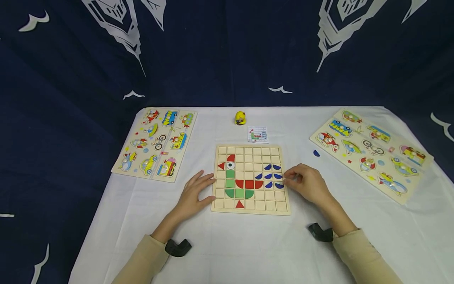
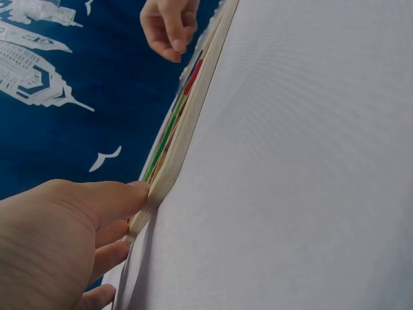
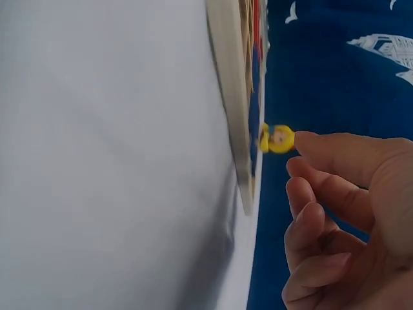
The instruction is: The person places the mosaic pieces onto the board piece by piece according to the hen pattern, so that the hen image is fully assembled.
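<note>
A square wooden grid board (image 1: 255, 211) lies in the middle of the table with red, green and blue pieces set in its cells. My left hand (image 1: 193, 197) rests at its left edge, thumb and fingertips against the rim, fingers spread. At the right edge is my right hand (image 1: 306, 182), its fingers loosely bent beside the blue pieces (image 1: 278, 176). The right wrist view shows thumb and fingers (image 3: 322, 174) apart from each other, nothing seen between them. One loose blue piece (image 1: 316, 153) lies on the cloth beyond that hand.
A small pattern card (image 1: 258, 134) lies just behind the board, and a yellow duck figure (image 1: 240, 118) stands farther back. Vehicle picture puzzle boards lie on both sides, one at left (image 1: 142, 173) and one at right (image 1: 358, 157). White cloth (image 1: 248, 244) covers the table.
</note>
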`<state>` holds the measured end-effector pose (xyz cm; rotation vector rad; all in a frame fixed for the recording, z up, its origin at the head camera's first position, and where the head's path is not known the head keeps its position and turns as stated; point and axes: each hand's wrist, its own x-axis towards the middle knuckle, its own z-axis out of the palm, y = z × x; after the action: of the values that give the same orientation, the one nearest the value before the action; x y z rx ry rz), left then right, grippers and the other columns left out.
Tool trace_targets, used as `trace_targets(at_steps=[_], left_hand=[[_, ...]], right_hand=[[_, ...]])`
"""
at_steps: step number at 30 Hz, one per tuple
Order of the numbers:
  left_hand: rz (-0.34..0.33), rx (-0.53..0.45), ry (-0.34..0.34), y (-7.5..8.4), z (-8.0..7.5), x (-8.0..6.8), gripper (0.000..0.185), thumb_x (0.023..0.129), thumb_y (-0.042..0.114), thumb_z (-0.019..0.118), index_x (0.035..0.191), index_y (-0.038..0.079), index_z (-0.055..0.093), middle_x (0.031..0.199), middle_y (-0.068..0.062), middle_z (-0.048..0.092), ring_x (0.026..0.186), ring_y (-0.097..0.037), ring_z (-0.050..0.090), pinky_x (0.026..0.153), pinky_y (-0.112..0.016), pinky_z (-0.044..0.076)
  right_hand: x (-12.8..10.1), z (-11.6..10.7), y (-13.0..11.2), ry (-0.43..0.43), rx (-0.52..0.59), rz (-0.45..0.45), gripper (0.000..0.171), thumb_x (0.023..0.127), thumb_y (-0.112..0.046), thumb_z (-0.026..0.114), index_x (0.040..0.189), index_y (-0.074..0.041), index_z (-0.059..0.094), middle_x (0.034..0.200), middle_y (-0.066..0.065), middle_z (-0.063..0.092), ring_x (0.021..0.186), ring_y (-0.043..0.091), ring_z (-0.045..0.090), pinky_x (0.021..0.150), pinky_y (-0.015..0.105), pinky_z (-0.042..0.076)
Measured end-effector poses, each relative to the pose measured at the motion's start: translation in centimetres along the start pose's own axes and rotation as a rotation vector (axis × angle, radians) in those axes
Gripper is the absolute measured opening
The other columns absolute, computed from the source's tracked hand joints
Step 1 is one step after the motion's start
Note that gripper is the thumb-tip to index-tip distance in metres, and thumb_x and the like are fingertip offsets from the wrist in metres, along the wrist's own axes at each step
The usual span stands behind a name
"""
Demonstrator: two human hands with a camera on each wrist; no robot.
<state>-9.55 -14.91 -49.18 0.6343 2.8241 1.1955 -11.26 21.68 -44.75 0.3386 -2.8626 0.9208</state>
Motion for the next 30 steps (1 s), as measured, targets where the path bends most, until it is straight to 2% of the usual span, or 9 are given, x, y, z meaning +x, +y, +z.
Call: trace_targets(at_steps=[8, 14, 16, 21, 23, 30], left_hand=[[-0.007, 0.006, -0.005, 0.0, 0.0, 0.0, 0.053, 0.083, 0.018, 0.076, 0.133, 0.008, 0.060, 0.147, -0.007, 0.051, 0.148, -0.032, 0.025, 0.116, -0.060, 0.017], [-0.007, 0.006, -0.005, -0.1, 0.0, 0.0, 0.054, 0.083, 0.018, 0.076, 0.133, 0.009, 0.060, 0.148, -0.006, 0.050, 0.148, -0.032, 0.024, 0.116, -0.061, 0.017], [-0.008, 0.008, -0.005, -0.1, 0.1, 0.0, 0.054, 0.083, 0.018, 0.076, 0.133, 0.009, 0.060, 0.148, -0.006, 0.050, 0.148, -0.032, 0.024, 0.116, -0.060, 0.018], [-0.004, 0.016, 0.002, -0.2, 0.2, 0.0, 0.053, 0.083, 0.018, 0.077, 0.132, 0.009, 0.060, 0.147, -0.006, 0.051, 0.147, -0.032, 0.025, 0.116, -0.060, 0.018], [0.001, 0.018, 0.005, -0.2, 0.2, 0.0, 0.053, 0.082, 0.018, 0.077, 0.132, 0.008, 0.060, 0.147, -0.006, 0.051, 0.147, -0.032, 0.025, 0.116, -0.060, 0.018], [0.010, 0.014, 0.008, -0.3, 0.2, 0.0, 0.053, 0.082, 0.018, 0.077, 0.132, 0.008, 0.060, 0.147, -0.007, 0.051, 0.147, -0.033, 0.025, 0.116, -0.060, 0.018]], right_hand=[[1.4, -2.1, 1.2, 0.114, 0.003, 0.004, 0.014, 0.081, -0.007, 0.078, 0.093, -0.002, 0.073, 0.080, 0.009, 0.066, 0.064, 0.014, 0.046, 0.052, 0.023, 0.034], [2.8, -3.4, 3.6, 0.198, -0.014, 0.079, 0.016, 0.083, -0.009, 0.076, 0.097, -0.002, 0.073, 0.083, 0.012, 0.068, 0.066, 0.013, 0.046, 0.054, 0.020, 0.035], [3.1, -3.9, 4.4, 0.217, -0.002, 0.112, 0.018, 0.083, -0.009, 0.076, 0.099, -0.001, 0.073, 0.084, 0.013, 0.068, 0.066, 0.008, 0.046, 0.054, 0.019, 0.034], [3.5, -4.5, 6.3, 0.231, 0.015, 0.204, 0.025, 0.085, -0.016, 0.075, 0.105, -0.001, 0.072, 0.091, 0.015, 0.068, 0.065, -0.008, 0.044, 0.056, 0.015, 0.035], [3.6, -4.5, 7.1, 0.228, 0.015, 0.239, 0.028, 0.087, -0.019, 0.074, 0.108, -0.002, 0.071, 0.093, 0.015, 0.067, 0.066, -0.009, 0.043, 0.057, 0.014, 0.036], [3.9, -4.2, 8.9, 0.220, 0.021, 0.318, 0.029, 0.087, -0.019, 0.074, 0.109, -0.001, 0.070, 0.098, 0.017, 0.068, 0.068, -0.002, 0.047, 0.058, 0.015, 0.038]])
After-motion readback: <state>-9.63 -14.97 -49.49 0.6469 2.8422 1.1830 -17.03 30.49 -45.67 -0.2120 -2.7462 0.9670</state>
